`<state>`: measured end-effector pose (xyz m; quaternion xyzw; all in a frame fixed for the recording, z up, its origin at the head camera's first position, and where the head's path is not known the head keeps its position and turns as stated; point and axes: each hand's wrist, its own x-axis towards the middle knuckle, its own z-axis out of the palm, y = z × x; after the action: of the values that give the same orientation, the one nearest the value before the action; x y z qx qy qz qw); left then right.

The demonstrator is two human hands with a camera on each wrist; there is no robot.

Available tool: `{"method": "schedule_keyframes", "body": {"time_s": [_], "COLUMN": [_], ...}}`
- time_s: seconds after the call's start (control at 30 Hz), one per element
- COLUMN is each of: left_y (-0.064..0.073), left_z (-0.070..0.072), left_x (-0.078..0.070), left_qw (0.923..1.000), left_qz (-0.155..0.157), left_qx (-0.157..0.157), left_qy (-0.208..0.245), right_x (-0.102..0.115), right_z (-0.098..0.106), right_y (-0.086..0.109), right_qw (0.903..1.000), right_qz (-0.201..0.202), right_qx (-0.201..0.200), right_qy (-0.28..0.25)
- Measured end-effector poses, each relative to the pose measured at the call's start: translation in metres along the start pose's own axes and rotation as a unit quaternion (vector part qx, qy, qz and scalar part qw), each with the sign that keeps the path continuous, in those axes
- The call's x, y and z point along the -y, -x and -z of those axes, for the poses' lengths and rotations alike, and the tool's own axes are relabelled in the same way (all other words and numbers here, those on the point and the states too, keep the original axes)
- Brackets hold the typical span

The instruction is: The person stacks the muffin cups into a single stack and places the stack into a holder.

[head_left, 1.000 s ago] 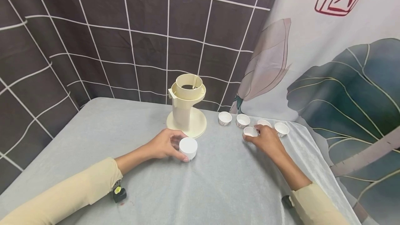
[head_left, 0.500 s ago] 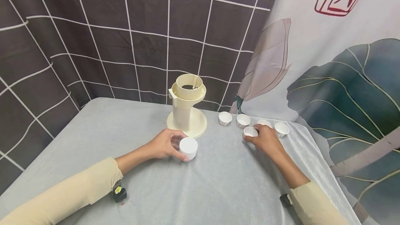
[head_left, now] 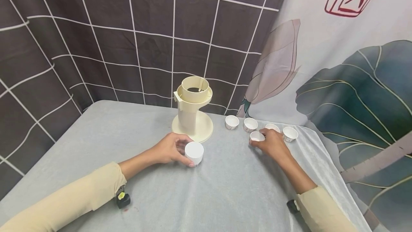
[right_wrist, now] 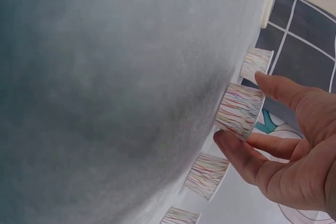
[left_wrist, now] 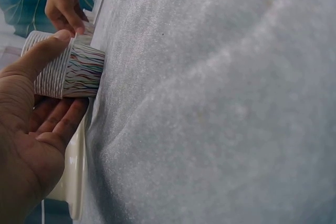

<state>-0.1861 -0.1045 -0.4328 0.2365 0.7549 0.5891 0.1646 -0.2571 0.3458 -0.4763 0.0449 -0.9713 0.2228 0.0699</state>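
My left hand (head_left: 170, 148) grips a stack of nested paper cups (head_left: 194, 153) standing on the cloth, thumb on one side and fingers on the other. The left wrist view shows the stack's many white rims and, at its lower end, coloured wavy stripes (left_wrist: 84, 71). Over to the right, my right hand (head_left: 273, 142) holds a single small paper cup (head_left: 257, 136) by its sides. Up close that striped cup (right_wrist: 239, 109) sits at the cloth between thumb and fingers. Behind it stand more white paper cups (head_left: 250, 125) in a row, one partly hidden by the right hand.
A cream plastic stand (head_left: 186, 121) with a ring-shaped top and round base rises behind the left hand. Grey cloth (head_left: 145, 196) covers the table. Dark grid-patterned fabric (head_left: 151, 53) hangs behind, with a leaf-printed curtain (head_left: 360, 92) at the right.
My right hand and its cup have shifted very slightly to the left. The left hand and the stack stay in place.
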Motion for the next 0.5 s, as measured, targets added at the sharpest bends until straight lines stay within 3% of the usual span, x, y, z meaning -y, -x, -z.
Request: {"method": "schedule_keyframes", "body": {"time_s": [0.3, 0.5], "left_y": [0.0, 0.0], "left_z": [0.001, 0.001], "left_x": [0.0, 0.0], "left_qw": [1.0, 1.0], "left_qz": [0.0, 0.007], "left_qx": [-0.002, -0.003], "left_qy": [-0.005, -0.004], "right_x": [0.004, 0.047], "right_z": [0.0, 0.029], "right_y": [0.0, 0.021], "right_qw": [0.9999, 0.9998], "right_qz": [-0.007, -0.006], "right_qx": [-0.01, 0.004], "right_qy": [-0.003, -0.018]}}
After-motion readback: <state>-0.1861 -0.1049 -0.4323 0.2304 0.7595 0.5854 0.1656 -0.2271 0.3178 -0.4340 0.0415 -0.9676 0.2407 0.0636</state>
